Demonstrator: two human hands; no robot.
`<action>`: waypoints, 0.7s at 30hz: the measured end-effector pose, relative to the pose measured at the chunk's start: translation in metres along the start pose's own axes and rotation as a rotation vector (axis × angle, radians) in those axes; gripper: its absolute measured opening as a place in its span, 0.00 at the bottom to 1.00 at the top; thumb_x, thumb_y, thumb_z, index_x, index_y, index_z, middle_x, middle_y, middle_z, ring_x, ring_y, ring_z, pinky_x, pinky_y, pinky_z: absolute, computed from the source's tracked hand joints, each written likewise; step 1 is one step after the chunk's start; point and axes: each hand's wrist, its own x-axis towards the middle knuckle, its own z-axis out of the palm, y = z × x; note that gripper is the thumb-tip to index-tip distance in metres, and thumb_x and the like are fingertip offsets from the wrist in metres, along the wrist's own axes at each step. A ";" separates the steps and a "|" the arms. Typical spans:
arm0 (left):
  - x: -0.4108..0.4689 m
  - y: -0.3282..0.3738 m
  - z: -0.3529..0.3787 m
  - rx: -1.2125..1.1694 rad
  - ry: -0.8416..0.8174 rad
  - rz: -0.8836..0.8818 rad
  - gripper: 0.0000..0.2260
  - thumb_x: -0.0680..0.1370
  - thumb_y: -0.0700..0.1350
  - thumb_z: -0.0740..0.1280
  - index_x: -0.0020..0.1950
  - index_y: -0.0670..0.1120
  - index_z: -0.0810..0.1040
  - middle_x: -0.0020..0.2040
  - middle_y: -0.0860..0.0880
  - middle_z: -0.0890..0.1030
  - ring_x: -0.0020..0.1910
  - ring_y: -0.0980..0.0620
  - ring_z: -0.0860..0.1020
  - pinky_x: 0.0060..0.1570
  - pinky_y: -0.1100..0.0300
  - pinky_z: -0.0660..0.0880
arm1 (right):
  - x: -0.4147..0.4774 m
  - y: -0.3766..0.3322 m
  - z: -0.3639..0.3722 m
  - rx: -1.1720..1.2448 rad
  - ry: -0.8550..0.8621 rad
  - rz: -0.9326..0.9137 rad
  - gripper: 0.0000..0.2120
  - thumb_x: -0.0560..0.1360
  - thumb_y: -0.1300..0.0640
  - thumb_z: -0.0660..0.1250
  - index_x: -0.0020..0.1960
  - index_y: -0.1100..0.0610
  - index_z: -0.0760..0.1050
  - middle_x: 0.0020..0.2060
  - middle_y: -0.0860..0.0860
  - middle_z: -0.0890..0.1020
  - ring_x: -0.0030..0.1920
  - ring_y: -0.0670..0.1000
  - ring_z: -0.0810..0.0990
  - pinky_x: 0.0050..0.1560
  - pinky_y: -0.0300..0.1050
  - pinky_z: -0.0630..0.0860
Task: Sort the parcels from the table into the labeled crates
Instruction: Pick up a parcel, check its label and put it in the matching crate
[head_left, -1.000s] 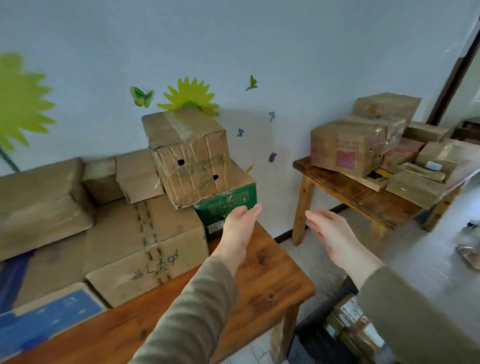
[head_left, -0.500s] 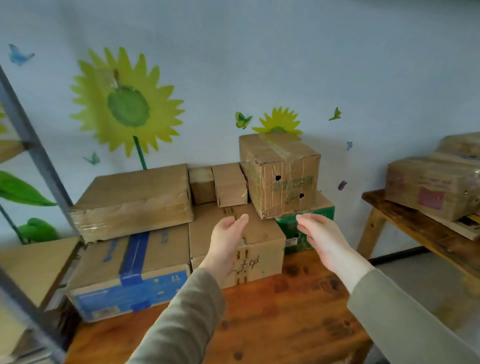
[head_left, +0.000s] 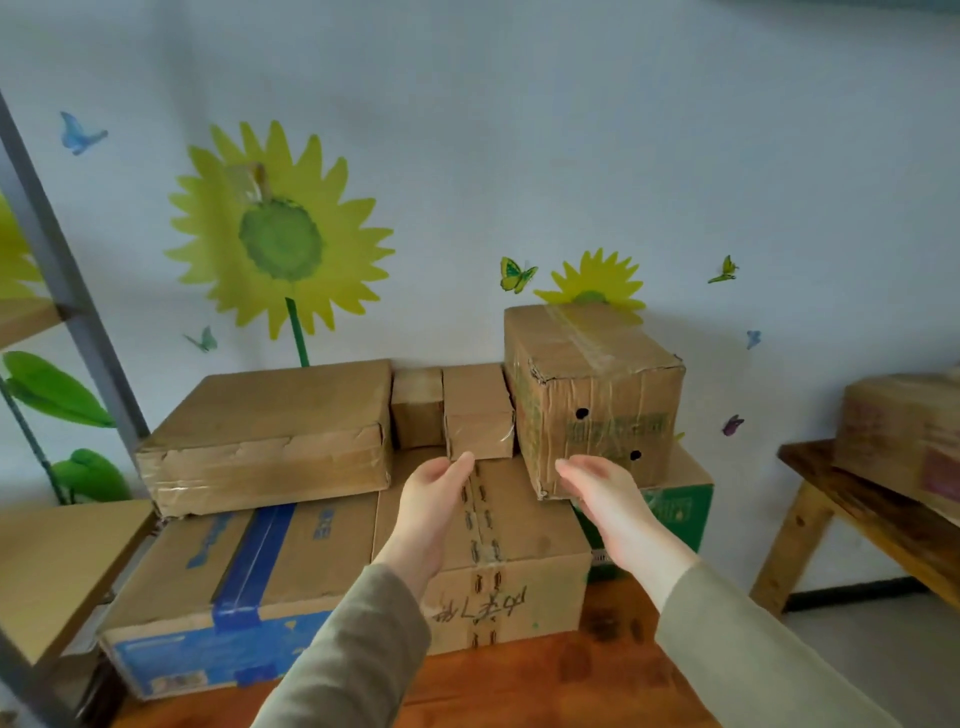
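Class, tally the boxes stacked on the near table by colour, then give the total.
Plain brown: 5 (flat box, handwritten box, small boxes, holed box)
Blue-printed box: 1
Green box: 1
Total: 7

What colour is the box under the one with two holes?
The bottom box is green, clearest in the head view.

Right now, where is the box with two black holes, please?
Head view, right of centre: the holed box sits atop the green box, a small brown box at its left, the right hand just before it.
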 end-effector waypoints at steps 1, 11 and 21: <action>0.006 0.004 0.010 -0.004 0.006 0.013 0.23 0.79 0.50 0.64 0.71 0.43 0.68 0.59 0.51 0.74 0.60 0.50 0.70 0.59 0.57 0.65 | 0.009 -0.003 -0.004 -0.006 -0.009 -0.010 0.22 0.77 0.52 0.65 0.69 0.56 0.67 0.66 0.52 0.72 0.66 0.53 0.70 0.68 0.50 0.64; 0.051 0.022 0.066 -0.026 0.035 0.035 0.22 0.78 0.51 0.65 0.69 0.42 0.70 0.62 0.48 0.75 0.61 0.50 0.72 0.59 0.57 0.67 | 0.065 -0.028 -0.030 -0.004 -0.125 -0.065 0.23 0.77 0.52 0.66 0.69 0.56 0.68 0.66 0.53 0.73 0.66 0.53 0.71 0.70 0.55 0.64; 0.094 0.051 0.097 0.038 -0.032 0.103 0.28 0.78 0.52 0.65 0.74 0.42 0.64 0.70 0.46 0.70 0.68 0.48 0.68 0.66 0.54 0.64 | 0.102 -0.068 -0.056 0.122 -0.038 -0.191 0.19 0.78 0.57 0.65 0.67 0.60 0.69 0.58 0.55 0.78 0.59 0.51 0.77 0.63 0.46 0.71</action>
